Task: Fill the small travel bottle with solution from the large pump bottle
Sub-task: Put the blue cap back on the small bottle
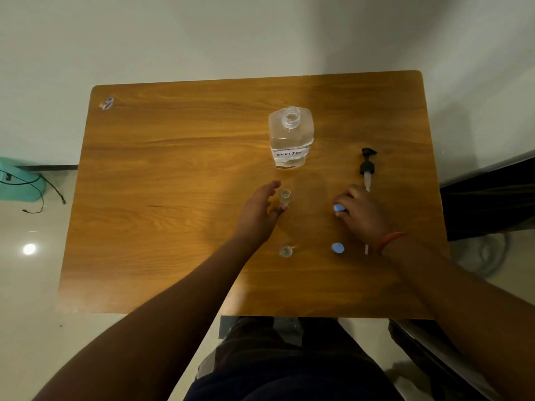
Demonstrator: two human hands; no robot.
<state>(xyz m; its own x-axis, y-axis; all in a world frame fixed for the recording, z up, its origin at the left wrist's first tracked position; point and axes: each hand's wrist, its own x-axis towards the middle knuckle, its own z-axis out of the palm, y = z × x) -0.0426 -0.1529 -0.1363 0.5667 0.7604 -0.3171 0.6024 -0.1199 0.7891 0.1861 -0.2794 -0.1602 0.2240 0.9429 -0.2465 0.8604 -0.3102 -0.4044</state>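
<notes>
A large clear bottle (pixel 291 137) labelled "solution" stands open at the back middle of the wooden table (pixel 173 183). Its black pump (pixel 367 166) lies to the right of it. A small clear travel bottle (pixel 285 196) stands uncapped in front of the large bottle. My left hand (pixel 260 212) curves around it, thumb and fingers on either side; I cannot tell whether they touch it. My right hand (pixel 362 212) pinches a blue cap (pixel 338 208) just above the table. A second small bottle (pixel 286 251) and a second blue cap (pixel 337 248) sit nearer to me.
A small sticker (pixel 107 103) lies at the table's far left corner. A teal object with black cables (pixel 20 183) sits on the floor to the left. A dark chair or frame (pixel 486 198) stands at the right edge of the table.
</notes>
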